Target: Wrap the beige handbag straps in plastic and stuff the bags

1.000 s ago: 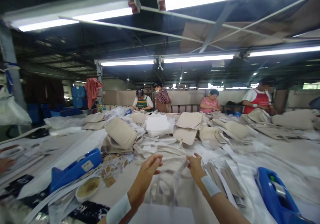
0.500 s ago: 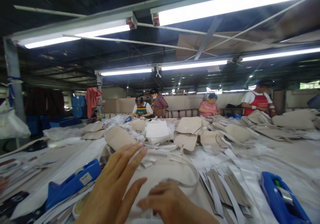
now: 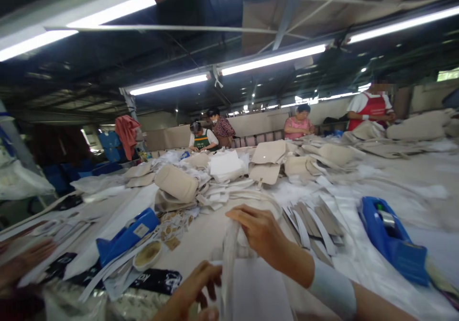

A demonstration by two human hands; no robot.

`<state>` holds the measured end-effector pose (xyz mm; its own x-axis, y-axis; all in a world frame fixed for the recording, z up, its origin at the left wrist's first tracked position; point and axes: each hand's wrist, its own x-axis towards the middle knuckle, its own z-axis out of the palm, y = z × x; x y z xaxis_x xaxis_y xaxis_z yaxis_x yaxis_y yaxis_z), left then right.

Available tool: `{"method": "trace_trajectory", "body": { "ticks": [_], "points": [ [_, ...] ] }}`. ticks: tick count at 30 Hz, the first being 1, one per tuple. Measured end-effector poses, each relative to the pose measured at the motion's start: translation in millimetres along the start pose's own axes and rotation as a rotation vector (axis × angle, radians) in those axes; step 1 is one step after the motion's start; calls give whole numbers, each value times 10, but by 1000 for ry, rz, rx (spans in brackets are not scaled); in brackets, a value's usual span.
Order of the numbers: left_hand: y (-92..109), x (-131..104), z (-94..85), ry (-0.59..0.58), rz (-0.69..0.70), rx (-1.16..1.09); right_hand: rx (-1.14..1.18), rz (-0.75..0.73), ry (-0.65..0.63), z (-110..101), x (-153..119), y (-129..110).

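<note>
My right hand (image 3: 263, 235) is closed, its fingertips pinching the upper end of a pale strap (image 3: 228, 268) that looks wrapped in thin see-through film. The strap hangs down toward the near edge of the view. Beside its lower part is my left hand (image 3: 199, 290), fingers bent and apart; whether they touch the strap cannot be made out. Under the hands lies a white sheet (image 3: 261, 287) on a beige piece. Beyond my right hand, a beige looped strap (image 3: 274, 206) is partly covered by it.
Blue tape dispensers stand left (image 3: 127, 235) and right (image 3: 389, 235). A tape roll (image 3: 147, 254) lies near the left one, grey and white strips (image 3: 315, 220) to the right. Beige bags (image 3: 267, 156) are heaped beyond. Another person's hand (image 3: 34, 259) is far left; several people work across the table.
My right hand has risen and moved forward, now with the strap in its fingers. My left hand has drawn back and lower. The view has tilted down.
</note>
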<state>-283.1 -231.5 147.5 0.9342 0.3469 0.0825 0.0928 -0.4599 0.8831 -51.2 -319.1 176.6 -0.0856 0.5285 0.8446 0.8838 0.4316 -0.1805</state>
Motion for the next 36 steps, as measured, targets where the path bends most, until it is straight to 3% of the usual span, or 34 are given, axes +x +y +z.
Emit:
{"method": "trace_trajectory", "body": {
  "ticks": [5,9,13,18,20,22,25,28,32,36],
  "points": [
    [-167,56,152,-330,-235,-329,90,104,50,43,77,82],
    [-349,51,229,-418,-345,-440,179,246,125,5,102,232],
    [-264,140,159,-288,-268,-503,236,474,214,-47,106,424],
    [55,370,-119,145,-146,-444,252,643,282,-78,18,499],
    [168,475,-201,290,-130,-466,296,687,243,-66,-46,414],
    [263,587,-229,367,-103,-492,454,763,99,-30,-118,267],
    [376,771,-176,402,-38,-497,742,871,-209,84,-232,12],
    [447,959,-66,423,15,-538,738,852,-382,245,-318,-155],
    [457,1106,40,395,105,-578,651,873,-350,342,-313,-153],
    [369,1052,79,209,55,-438,699,882,-211,181,-202,1]
  ]
}}
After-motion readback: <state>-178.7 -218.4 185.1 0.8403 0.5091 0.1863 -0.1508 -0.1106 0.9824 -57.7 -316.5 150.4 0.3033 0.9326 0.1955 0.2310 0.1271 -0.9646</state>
